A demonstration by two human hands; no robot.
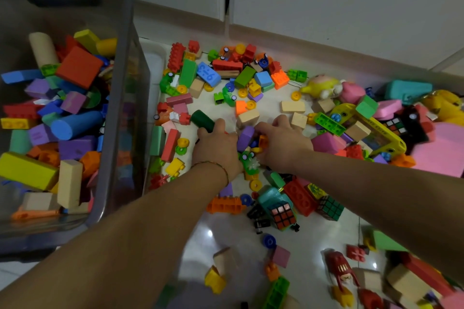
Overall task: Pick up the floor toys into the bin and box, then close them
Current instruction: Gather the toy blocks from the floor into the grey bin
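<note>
Both my hands reach into a heap of coloured blocks on the white floor. My left hand (214,148) curls over the pile beside a dark green cylinder (203,120), its fingertips against it. My right hand (282,142) cups small pieces from the other side. Between the two hands lie a purple block (245,137) and small yellow, orange and green bits (251,160), gathered by the curled fingers. A clear grey bin (126,63) at the left is open and more than half full of blocks.
Toys cover the floor: bricks near the wall (226,68), two puzzle cubes (283,216) close to me, pink and yellow plush toys (351,91) at the right, a yellow toy frame (391,140). A white lid or tray (155,63) lies beside the bin. White cabinet doors stand behind.
</note>
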